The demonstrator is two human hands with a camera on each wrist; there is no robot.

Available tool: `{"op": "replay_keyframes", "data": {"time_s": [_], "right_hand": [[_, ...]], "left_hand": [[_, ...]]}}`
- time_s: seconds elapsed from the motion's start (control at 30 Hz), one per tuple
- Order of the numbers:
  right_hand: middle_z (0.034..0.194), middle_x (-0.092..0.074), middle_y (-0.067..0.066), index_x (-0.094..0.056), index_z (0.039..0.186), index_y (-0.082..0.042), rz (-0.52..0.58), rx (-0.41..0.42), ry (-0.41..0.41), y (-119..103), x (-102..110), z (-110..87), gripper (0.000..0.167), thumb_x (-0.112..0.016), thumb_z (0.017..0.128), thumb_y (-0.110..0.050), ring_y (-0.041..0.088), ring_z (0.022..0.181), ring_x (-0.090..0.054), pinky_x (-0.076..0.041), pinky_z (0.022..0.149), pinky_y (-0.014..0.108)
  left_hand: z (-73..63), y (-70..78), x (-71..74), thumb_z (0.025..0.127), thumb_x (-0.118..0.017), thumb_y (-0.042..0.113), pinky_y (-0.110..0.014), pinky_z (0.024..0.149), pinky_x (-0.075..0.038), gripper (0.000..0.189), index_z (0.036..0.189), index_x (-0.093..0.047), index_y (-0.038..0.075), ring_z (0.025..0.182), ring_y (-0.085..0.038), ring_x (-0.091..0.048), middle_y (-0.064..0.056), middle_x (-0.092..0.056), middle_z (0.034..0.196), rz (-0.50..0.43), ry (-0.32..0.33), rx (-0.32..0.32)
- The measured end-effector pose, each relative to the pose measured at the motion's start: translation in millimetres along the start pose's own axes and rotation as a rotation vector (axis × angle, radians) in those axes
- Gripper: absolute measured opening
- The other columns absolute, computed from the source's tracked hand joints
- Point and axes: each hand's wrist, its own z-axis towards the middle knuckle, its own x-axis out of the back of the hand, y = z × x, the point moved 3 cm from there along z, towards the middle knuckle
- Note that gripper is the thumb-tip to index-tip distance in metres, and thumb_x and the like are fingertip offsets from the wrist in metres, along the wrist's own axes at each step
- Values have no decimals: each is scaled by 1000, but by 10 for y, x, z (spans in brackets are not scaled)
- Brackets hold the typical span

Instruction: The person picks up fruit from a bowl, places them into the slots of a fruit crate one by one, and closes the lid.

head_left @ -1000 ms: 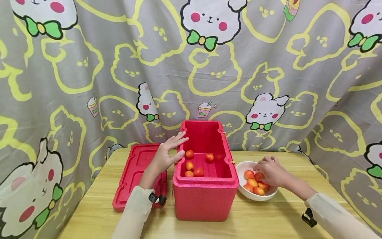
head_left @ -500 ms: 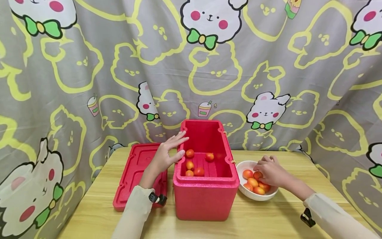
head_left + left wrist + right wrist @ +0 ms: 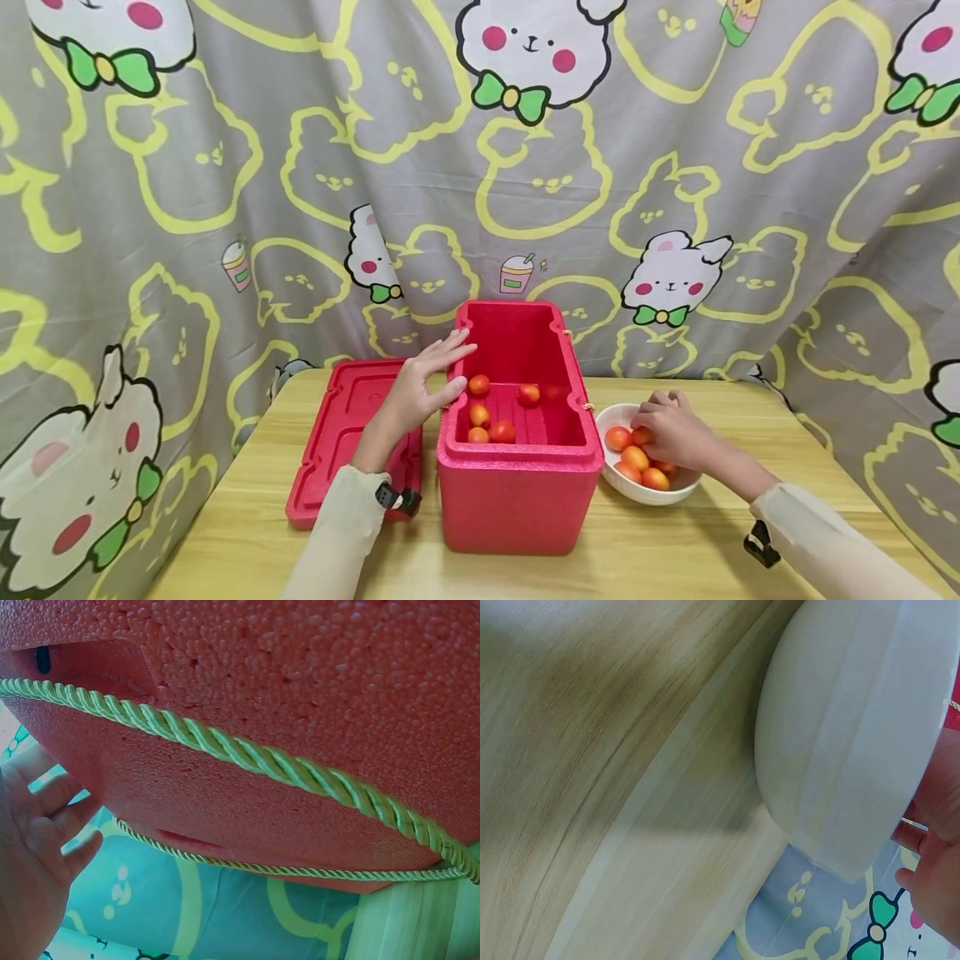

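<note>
My left hand rests at the left rim of a red foam box, fingers straight and spread. In the left wrist view the same hand lies beside the box wall. Inside the box are several small red-orange tomatoes. On the right, my right hand reaches into a white bowl, fingers curled down on a tomato, partly hidden by them. More tomatoes lie around it in the bowl. The right wrist view shows the bowl's outside, with part of the hand behind it.
A red lid lies flat on the wooden table, left of the box and partly behind the left arm. Yellow-green cord runs along the box's side. A patterned grey curtain hangs behind and at both sides.
My right hand has shifted slightly left within the bowl, and the tomatoes by its fingers have moved a little left too. The left hand has stayed at the box rim.
</note>
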Motion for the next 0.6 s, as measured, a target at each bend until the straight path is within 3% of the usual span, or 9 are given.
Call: {"op": "replay_keyframes", "data": {"time_s": [0.33, 0.6], "right_hand": [[81, -65, -1, -73, 85, -11, 44, -39, 7, -10, 73, 52, 26, -88, 63, -13, 23, 87, -51, -37, 85, 61], [86, -69, 0, -75, 89, -10, 107, -74, 19, 10, 113, 139, 26, -88, 67, -15, 22, 92, -51, -32, 88, 57]], "left_hand": [[2, 8, -6, 91, -66, 26, -57, 124, -28, 56, 145, -59, 18, 152, -20, -37, -3, -46, 160, -1, 3, 6], [5, 3, -6, 88, -68, 19, -60, 123, -28, 58, 145, -58, 18, 152, -22, -38, -9, -47, 159, -11, 6, 5]]}}
